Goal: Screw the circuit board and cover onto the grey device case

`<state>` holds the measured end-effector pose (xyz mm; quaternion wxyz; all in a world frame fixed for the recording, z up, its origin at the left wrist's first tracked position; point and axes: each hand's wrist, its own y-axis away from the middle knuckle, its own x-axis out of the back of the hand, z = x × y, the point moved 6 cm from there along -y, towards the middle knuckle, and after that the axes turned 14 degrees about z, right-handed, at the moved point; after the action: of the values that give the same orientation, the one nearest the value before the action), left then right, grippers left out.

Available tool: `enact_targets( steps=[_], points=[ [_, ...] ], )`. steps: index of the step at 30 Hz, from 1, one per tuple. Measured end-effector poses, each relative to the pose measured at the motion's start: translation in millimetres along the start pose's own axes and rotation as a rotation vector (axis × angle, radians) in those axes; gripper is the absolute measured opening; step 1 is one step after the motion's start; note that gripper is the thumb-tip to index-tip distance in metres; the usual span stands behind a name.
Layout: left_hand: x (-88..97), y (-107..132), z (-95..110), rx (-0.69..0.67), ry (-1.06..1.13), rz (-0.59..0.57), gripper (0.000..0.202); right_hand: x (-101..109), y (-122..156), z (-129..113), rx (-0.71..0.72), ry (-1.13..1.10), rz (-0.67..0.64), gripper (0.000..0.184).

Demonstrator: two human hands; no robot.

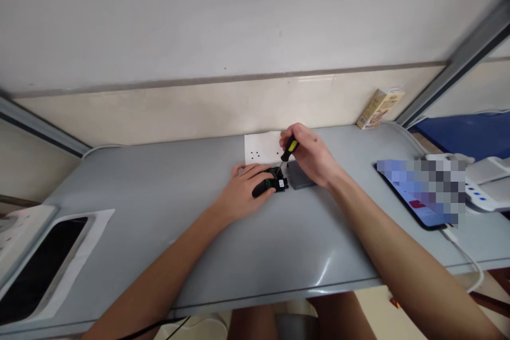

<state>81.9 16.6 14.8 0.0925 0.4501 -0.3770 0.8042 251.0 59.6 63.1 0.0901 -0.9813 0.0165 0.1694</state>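
Observation:
My left hand [243, 191] rests on the grey table [159, 207] and pins down a small black device [273, 185] with a green part and a white label. My right hand [308, 154] is closed round a screwdriver [287, 151] with a black and yellow handle. Its tip points down onto the device. A dark grey flat block [299, 176] lies just right of the device, under my right wrist. A white paper sheet [261, 147] with a few tiny dark specks lies behind both hands.
A tablet [422, 194] with a cable lies at the right. White equipment [484, 183] stands beyond it. A small carton [378, 109] leans on the wall at the back right. At the left edge sits a white tray with a black screen [43, 260].

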Motion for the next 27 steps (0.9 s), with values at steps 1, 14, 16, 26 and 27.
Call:
enact_targets(
  steps=[1,14,16,26,27],
  points=[
    [0.0,0,0,-0.004,0.000,0.002,0.019,3,-1,0,0.049,0.044,0.042,0.035],
    [-1.1,1,-1,0.001,0.005,-0.001,0.018,-3,1,4,-0.122,-0.230,-0.075,0.031],
    [-1.1,0,-1,0.001,0.005,-0.006,0.019,-4,2,7,-0.125,-0.240,-0.080,0.037],
    [-2.0,0,-2,0.019,0.015,-0.009,0.021,4,-3,5,-0.064,-0.138,0.110,0.048],
    [-2.1,0,-2,0.019,0.016,-0.010,0.022,3,-3,4,-0.110,-0.183,0.078,0.044]
  ],
)
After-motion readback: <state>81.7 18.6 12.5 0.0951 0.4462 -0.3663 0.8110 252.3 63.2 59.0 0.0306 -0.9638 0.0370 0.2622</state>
